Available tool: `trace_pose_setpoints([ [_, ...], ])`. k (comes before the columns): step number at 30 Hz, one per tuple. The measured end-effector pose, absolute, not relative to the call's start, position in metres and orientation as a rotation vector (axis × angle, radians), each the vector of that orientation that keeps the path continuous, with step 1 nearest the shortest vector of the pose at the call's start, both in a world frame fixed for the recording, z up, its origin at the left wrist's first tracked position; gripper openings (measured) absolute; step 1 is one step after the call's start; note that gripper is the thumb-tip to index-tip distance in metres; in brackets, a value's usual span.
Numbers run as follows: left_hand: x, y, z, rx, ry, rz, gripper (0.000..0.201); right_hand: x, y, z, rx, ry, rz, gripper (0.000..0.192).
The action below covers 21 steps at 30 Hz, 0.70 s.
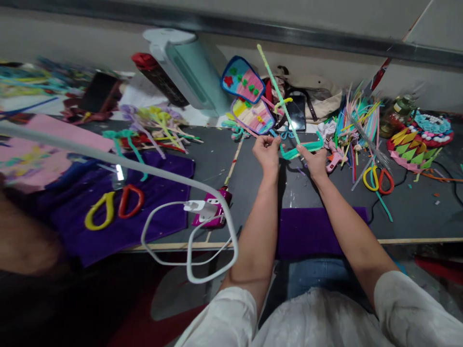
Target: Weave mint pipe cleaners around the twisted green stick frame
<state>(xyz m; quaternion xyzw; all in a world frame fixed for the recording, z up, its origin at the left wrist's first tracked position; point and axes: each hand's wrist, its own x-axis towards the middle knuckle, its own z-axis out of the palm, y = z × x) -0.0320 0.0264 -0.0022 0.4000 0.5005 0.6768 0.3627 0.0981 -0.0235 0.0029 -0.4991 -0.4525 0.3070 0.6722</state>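
Several teal-green pipe cleaners [291,153], bent into a narrow shape, are held above the grey table. My right hand [315,163] is closed on their right part, thumb on top. From its fingertips a long pale yellow-green pipe cleaner [278,91] rises up and to the left. My left hand [266,150] is closed in a pinch at the left end of the teal shape; its fingertips partly hide what they grip. Behind the hands are two colourful striped pieces with blue and purple borders [253,115]. A pink glue gun [336,158] lies just right of my right hand.
Pipe cleaners [356,120], scissors [378,180] and a decorated round piece [421,140] are at right. At left are a purple cloth [162,193], other scissors [100,212], a magenta power strip [217,219], a looping white cable [231,212] and another person's arm [25,236]. A teal pitcher [195,72] stands behind.
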Motion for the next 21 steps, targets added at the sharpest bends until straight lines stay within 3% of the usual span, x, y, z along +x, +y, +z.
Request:
trace_pose_setpoints([
  [11,-0.035,0.016,0.004,1.613,1.687,1.568,0.015,0.093,-0.030,0.008,-1.193,-1.112,0.639,0.021],
  [16,-0.036,0.019,0.004,1.445,1.649,1.593,0.008,0.092,-0.032,0.009,-1.187,-1.108,0.652,0.020],
  [21,-0.037,0.023,0.005,1.085,1.313,1.617,0.008,0.095,-0.029,0.009,-1.169,-1.042,0.716,0.021],
])
